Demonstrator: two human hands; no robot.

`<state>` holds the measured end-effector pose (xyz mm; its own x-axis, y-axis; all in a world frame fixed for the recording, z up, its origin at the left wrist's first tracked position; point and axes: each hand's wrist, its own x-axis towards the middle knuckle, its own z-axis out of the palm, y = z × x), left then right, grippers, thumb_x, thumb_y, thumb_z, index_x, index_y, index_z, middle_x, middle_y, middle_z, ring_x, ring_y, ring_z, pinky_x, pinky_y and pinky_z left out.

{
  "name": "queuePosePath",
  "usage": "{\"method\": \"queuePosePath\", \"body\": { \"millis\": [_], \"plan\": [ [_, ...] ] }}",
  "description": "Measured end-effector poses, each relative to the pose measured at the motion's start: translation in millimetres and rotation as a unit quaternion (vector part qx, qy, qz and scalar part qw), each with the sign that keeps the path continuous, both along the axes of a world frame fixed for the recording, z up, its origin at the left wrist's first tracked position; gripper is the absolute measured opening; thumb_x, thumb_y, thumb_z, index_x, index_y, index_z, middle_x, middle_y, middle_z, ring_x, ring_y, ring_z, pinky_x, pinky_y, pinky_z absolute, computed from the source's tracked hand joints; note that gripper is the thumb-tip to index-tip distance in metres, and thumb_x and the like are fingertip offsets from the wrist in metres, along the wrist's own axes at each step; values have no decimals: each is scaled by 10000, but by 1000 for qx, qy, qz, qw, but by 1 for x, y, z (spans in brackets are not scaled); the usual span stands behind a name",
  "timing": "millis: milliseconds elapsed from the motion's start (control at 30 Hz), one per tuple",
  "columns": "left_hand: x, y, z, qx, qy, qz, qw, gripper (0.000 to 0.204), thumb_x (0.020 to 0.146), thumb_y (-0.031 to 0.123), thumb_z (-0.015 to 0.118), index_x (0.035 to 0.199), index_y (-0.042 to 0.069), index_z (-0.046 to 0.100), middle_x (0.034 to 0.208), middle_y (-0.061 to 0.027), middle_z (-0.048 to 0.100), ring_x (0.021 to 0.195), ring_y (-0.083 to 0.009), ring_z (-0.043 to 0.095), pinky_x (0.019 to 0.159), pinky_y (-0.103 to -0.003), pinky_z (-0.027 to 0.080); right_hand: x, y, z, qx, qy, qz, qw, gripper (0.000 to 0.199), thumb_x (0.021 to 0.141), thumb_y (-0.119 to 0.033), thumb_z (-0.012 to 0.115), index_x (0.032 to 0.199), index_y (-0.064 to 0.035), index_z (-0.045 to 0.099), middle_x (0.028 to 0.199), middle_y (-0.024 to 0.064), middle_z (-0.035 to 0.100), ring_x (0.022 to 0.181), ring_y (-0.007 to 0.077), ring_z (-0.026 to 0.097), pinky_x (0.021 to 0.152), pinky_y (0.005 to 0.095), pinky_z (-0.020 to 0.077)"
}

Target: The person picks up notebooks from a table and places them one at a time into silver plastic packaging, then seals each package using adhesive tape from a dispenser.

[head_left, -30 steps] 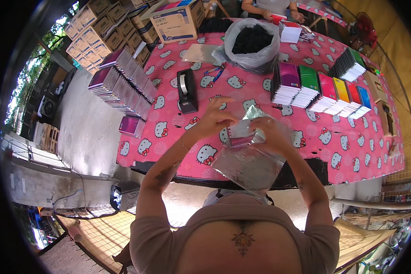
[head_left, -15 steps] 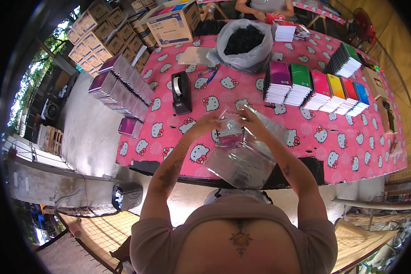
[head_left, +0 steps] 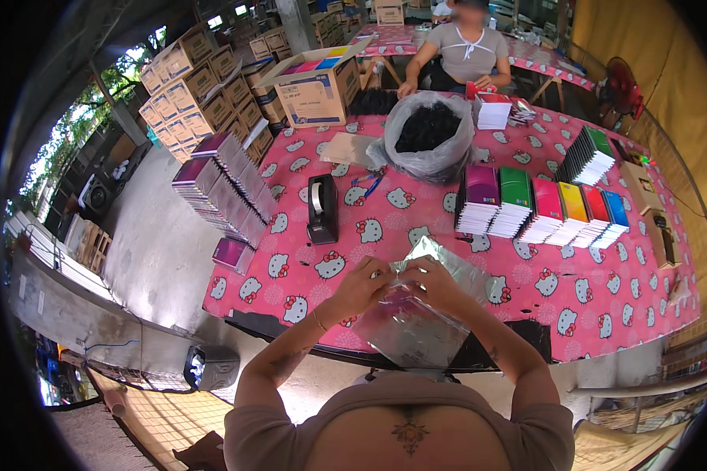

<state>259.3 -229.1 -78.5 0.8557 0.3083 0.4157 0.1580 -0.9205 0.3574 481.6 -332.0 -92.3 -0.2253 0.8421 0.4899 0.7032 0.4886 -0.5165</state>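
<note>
My left hand (head_left: 363, 287) and my right hand (head_left: 434, 286) are close together over the table's near edge. Both have their fingers closed on the upper edge of a clear plastic bag (head_left: 398, 292). Something purple shows through the plastic below my left hand; its shape is blurred by glare. Beneath lie more flat, shiny clear plastic bags (head_left: 412, 337), reaching over the table edge. Ahead of my left hand stands a black tape dispenser (head_left: 323, 210).
Stacked spiral notebooks in several colours (head_left: 518, 206) stand at right, purple stacks (head_left: 224, 188) at left. A plastic sack (head_left: 403, 162) of black material, a carton (head_left: 318, 98) and blue pens (head_left: 375, 184) are farther back. Across the table sits a co-worker (head_left: 467, 55).
My hands have come closer together and pulled nearer to me with the plastic. The head view has tilted up, showing more of the co-worker.
</note>
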Motion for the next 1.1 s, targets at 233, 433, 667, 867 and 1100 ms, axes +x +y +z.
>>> {"method": "queuePosePath", "body": {
  "millis": [233, 433, 667, 867, 1100],
  "plan": [
    [26, 8, 7, -110, 62, 82, 989, 372, 800, 181, 731, 1150, 75, 664, 870, -57, 659, 799, -275, 635, 749, -397, 504, -6, 14, -2, -110, -17, -64, 992, 369, 810, -95, 712, 1156, -56, 591, 1064, 137, 623, 951, 346, 607, 816, 466, 496],
    [39, 33, 9, -269, 131, 126, 946, 617, 821, 291, 758, 1333, 59, 504, 948, -107, 665, 831, -295, 648, 734, -405, 522, 1, 25, -13, -99, 117, -151, 977, 495, 767, -157, 786, 1187, -58, 542, 1031, 166, 565, 940, 321, 603, 836, 434, 502],
    [-4, 146, -68, 18, -155, 433, 888, 599, 812, 383, 786, 1196, -27, 577, 916, -109, 650, 713, -290, 629, 639, -385, 509, 2, 26, -58, -148, 294, -191, 925, 483, 763, -159, 805, 1161, -58, 550, 1092, 134, 517, 996, 254, 557, 873, 377, 484],
    [-72, 204, -78, -577, -252, 362, 687, 271, 834, 275, 753, 990, 65, 686, 681, 23, 571, 497, -104, 468, 457, -286, 408, -14, 20, -37, -124, 255, -189, 940, 428, 799, -141, 771, 1161, -72, 553, 1084, 129, 493, 991, 245, 554, 836, 355, 496],
    [-43, 185, -77, -382, -262, 443, 768, 164, 872, 201, 705, 951, 58, 683, 648, 19, 541, 535, -75, 491, 468, -210, 375, -12, 18, -37, -136, 284, -202, 927, 446, 815, -134, 768, 1191, -64, 538, 1139, 131, 491, 1048, 247, 571, 855, 353, 516]
  ]
}}
